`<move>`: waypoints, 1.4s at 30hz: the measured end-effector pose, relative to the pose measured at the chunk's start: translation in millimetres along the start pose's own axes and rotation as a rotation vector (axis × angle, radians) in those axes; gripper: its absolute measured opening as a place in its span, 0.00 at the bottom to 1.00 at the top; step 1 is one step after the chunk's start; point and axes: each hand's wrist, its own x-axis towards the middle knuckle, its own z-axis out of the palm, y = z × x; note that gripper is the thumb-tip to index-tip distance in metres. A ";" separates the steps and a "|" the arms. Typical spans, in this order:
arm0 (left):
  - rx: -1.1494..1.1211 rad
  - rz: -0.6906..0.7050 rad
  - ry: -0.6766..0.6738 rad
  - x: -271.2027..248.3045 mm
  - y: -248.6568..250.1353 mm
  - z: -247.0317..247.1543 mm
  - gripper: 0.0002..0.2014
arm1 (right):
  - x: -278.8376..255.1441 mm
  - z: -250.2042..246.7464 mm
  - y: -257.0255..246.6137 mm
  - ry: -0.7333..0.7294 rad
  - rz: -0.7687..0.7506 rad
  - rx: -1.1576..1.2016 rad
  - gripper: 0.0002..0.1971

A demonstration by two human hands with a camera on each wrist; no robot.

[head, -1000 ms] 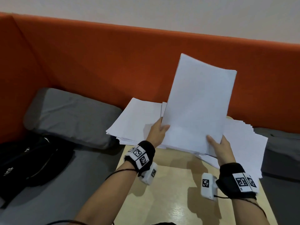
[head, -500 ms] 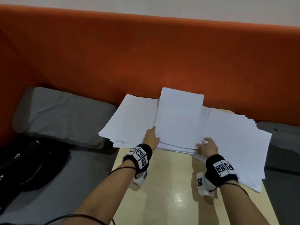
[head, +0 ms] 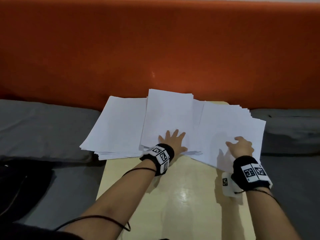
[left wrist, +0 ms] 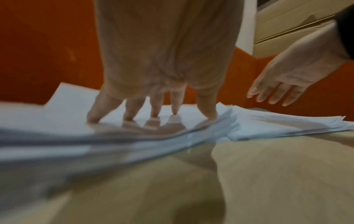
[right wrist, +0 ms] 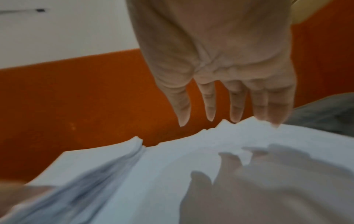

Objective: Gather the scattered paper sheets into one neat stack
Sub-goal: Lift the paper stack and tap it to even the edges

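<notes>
White paper sheets lie in three overlapping piles on a small pale wooden table (head: 173,196). The middle pile (head: 168,115) lies squared on top. My left hand (head: 172,140) presses flat on its near part with fingers spread, and in the left wrist view its fingertips (left wrist: 153,116) touch the top sheet. A left pile (head: 117,125) overhangs the table's left edge. The right pile (head: 230,125) is fanned, its corners staggered. My right hand (head: 240,147) hovers just above the right pile (right wrist: 229,151) with fingers relaxed and holds nothing.
An orange upholstered backrest (head: 155,49) rises right behind the papers. Grey seat cushions (head: 34,125) flank the table on both sides. A black bag (head: 20,181) lies at the lower left. The near half of the tabletop is bare wood.
The sheaf that both hands held upright has been laid flat on the middle of the spread. Left hand now presses on it; right hand let go and moved right over the fanned pile.
</notes>
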 end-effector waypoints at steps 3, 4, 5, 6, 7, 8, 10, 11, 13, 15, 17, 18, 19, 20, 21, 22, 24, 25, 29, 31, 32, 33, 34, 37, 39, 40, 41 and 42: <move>0.080 -0.016 -0.072 10.6 -0.6 15.7 0.38 | 9.0 -16.7 27.5 0.031 0.191 -0.028 0.36; 0.087 -0.018 -0.072 11.9 -0.8 17.0 0.38 | 10.5 -18.7 35.9 0.037 0.246 -0.001 0.41; 0.086 -0.021 -0.074 12.5 -1.6 16.5 0.39 | 11.6 -18.5 42.6 0.034 0.295 0.044 0.45; 0.085 -0.022 -0.082 13.5 -1.6 16.0 0.39 | 12.4 -17.1 50.0 0.022 0.337 0.097 0.48; 0.088 -0.024 -0.088 14.3 -1.3 15.4 0.39 | 13.8 -14.4 55.8 0.007 0.368 0.157 0.48; 0.098 -0.029 -0.088 14.8 -0.9 14.9 0.39 | 15.3 -12.3 58.6 -0.003 0.380 0.206 0.46; 0.117 -0.037 -0.082 15.6 -0.3 16.2 0.39 | 15.0 -11.4 57.8 0.030 0.363 0.258 0.38; 0.122 -0.038 -0.081 15.7 -0.3 17.2 0.39 | 14.7 -12.1 55.2 0.061 0.351 0.268 0.37; 0.130 -0.036 -0.077 15.7 -0.2 18.1 0.39 | 15.0 -14.7 50.0 0.100 0.319 0.266 0.37; 0.126 -0.034 -0.074 15.6 -0.7 17.4 0.39 | 15.3 -16.6 46.4 0.118 0.279 0.270 0.35; 0.122 -0.034 -0.073 15.6 -1.2 17.5 0.39 | 15.8 -16.6 45.9 0.125 0.254 0.302 0.32; 0.118 -0.033 -0.071 16.2 -1.1 18.0 0.39 | 16.4 -17.3 46.8 0.114 0.254 0.339 0.31; 0.113 -0.032 -0.070 16.7 -1.4 18.5 0.39 | 17.0 -16.7 49.0 0.076 0.264 0.394 0.30; 0.112 -0.031 -0.070 16.8 -1.7 18.6 0.39 | 17.1 -16.4 50.5 0.024 0.277 0.466 0.29; 0.114 -0.032 -0.067 16.5 -2.1 18.5 0.39 | 18.4 -15.9 51.3 -0.029 0.300 0.534 0.29; 0.116 -0.031 -0.065 16.5 -2.2 18.8 0.39 | 19.3 -15.3 52.2 -0.068 0.324 0.572 0.31; 0.110 -0.030 -0.060 16.7 -2.4 19.4 0.39 | 21.5 -13.7 51.2 -0.083 0.300 0.573 0.28; 0.109 -0.030 -0.059 16.4 -2.3 19.5 0.39 | 23.2 -12.0 49.0 -0.067 0.271 0.551 0.24; 0.103 -0.022 -0.068 16.3 -3.7 18.8 0.40 | 22.5 -11.9 31.5 -0.088 0.143 0.520 0.20; 0.107 -0.013 -0.069 16.1 -4.1 18.0 0.40 | 19.2 -17.0 22.3 -0.082 0.078 0.415 0.20; 0.102 -0.009 -0.071 16.7 -4.0 18.4 0.40 | 16.5 -21.3 18.0 -0.048 0.039 0.342 0.20; 0.094 -0.009 -0.069 16.9 -4.0 19.1 0.40 | 10.4 -28.1 11.2 0.001 -0.014 0.254 0.19; 0.090 -0.008 -0.068 16.3 -4.7 18.8 0.40 | 2.8 -34.6 4.0 0.062 -0.082 0.183 0.19; 0.072 0.008 -0.084 12.5 -6.7 16.5 0.39 | -29.2 -59.9 -20.6 0.249 -0.288 0.081 0.19; 0.021 0.029 -0.103 7.4 -7.1 12.7 0.39 | -50.9 -81.2 -35.6 0.337 -0.377 0.069 0.22; -0.018 0.029 -0.112 5.4 -7.8 9.0 0.38 | -58.6 -92.0 -41.9 0.365 -0.395 0.085 0.22; -0.069 0.021 -0.124 3.6 -8.3 4.4 0.37 | -65.8 -101.8 -46.2 0.391 -0.412 0.104 0.23; -0.156 0.011 -0.128 1.0 -9.1 -1.3 0.36 | -73.2 -110.2 -49.3 0.413 -0.429 0.118 0.23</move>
